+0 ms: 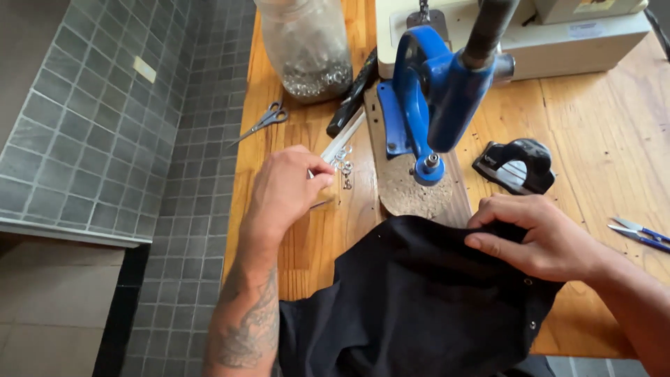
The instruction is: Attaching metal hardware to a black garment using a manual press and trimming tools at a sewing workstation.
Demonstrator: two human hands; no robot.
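A black garment lies on the wooden table in front of a blue hand press. My right hand grips the garment's upper edge, just below and to the right of the press. My left hand rests on the table to the left, its fingertips pinched at a small pile of silver eyelets. Whether an eyelet sits between the fingers is hidden. Small metal eyelets dot the garment's right edge.
A clear plastic jar of metal bits stands at the back. Small scissors lie left of it, blue-handled snips at far right. A black tool sits right of the press, a cream machine behind. Grey tiles lie beyond the table's left edge.
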